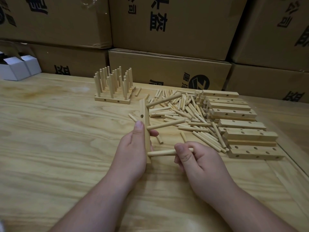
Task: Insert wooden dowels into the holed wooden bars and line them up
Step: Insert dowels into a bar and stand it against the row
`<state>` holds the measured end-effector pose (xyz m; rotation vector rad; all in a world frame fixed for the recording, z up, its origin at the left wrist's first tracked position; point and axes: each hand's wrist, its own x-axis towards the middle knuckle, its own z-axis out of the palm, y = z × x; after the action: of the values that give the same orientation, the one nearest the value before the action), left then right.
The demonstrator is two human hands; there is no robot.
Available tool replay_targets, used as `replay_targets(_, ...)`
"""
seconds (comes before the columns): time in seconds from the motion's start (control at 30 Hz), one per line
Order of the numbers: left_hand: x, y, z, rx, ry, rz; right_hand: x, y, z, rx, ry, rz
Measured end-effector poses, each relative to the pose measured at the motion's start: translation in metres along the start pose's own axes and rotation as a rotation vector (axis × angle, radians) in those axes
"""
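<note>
Mid-frame, our left hand (133,146) gripped the pale holed wooden bar (145,129) upright above the desk (58,131). Our right hand (192,158) pinched a round light-wood dowel (160,152) at its lowest hole. Best pushed straight in, bar braced, matching the two seated dowels (165,123) above.

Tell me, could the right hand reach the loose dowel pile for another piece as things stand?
Probably yes, once freed: the right hand pinches a dowel at the bar held by the left hand. The loose dowel pile lies just beyond, with nothing between.
</note>
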<state>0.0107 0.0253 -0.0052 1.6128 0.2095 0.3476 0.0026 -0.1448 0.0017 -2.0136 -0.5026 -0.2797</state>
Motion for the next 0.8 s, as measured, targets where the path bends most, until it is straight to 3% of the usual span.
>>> replay_targets(0.2,-0.002,-0.003,0.002,-0.004,0.007,0.032,-0.004,-0.006,0.004,-0.083,-0.001,-0.09)
replay_targets(0.47,-0.004,-0.001,0.004,-0.035,-0.019,0.124,-0.003,0.003,0.007,0.132,0.047,0.074)
replay_targets(0.63,0.001,0.003,0.003,-0.225,-0.081,0.064,0.003,0.005,0.003,0.431,0.232,0.138)
replay_targets(0.8,0.006,0.004,0.001,-0.474,-0.176,-0.031,0.004,0.006,0.004,0.312,0.23,0.111)
